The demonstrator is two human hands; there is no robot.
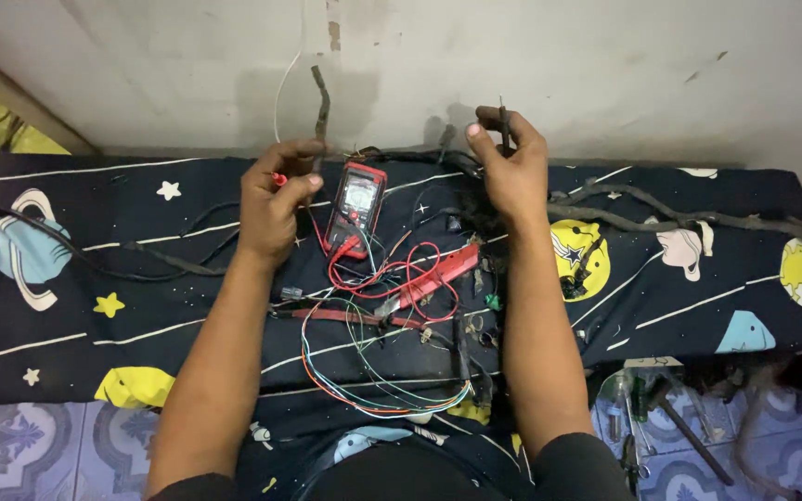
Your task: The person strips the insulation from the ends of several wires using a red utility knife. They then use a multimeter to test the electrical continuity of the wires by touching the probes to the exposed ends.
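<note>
Red multimeter (356, 206), red, green and blue wires (373, 380), navy cloth (95, 315) with stars and planets, blue patterned floor tiles (20, 445)

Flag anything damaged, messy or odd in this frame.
The wire bundle across the space-print cloth looks grimy, its wrapping frayed. Loose coloured wires lie tangled below the red multimeter. Left hand pinches a red probe; right hand holds a dirty wire end.

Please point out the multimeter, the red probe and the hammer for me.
multimeter (357, 206): head view, on its screen.
red probe (278, 179): head view, on the tip pinched in the left hand.
hammer (689, 429): head view, on its handle.
</note>
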